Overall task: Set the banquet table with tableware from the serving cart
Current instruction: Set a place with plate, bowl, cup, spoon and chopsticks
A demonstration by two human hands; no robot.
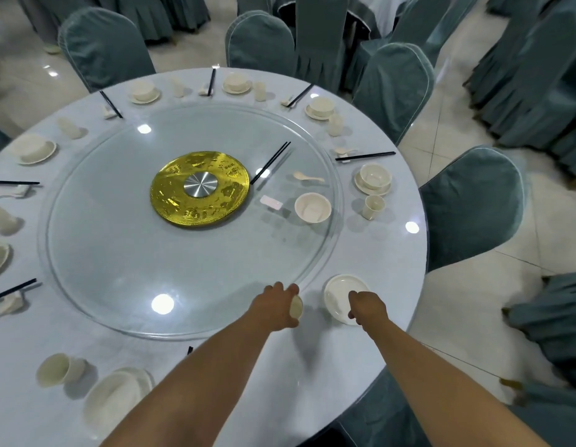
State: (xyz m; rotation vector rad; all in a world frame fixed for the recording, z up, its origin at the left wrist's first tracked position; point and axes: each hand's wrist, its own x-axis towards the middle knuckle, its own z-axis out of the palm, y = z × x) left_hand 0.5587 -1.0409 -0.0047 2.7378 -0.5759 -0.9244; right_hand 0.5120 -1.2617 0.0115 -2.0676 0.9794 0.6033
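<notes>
My right hand [367, 306] grips the near rim of a small white plate [340, 293] that lies flat on the round banquet table [361, 350] near its right edge. My left hand [278, 303] is closed around a cream cup [296, 307] just left of that plate, at the edge of the glass turntable [183, 269]. On the turntable lie a loose cream bowl [312, 207], a spoon [307, 177] and a pair of black chopsticks [270, 162].
Place settings of bowl on plate, cup, spoon rest and chopsticks ring the table, among them one at the right [373, 179] and one near me [117, 398]. A gold disc [199, 188] sits under the glass centre. Teal-covered chairs [470, 204] stand close around the table.
</notes>
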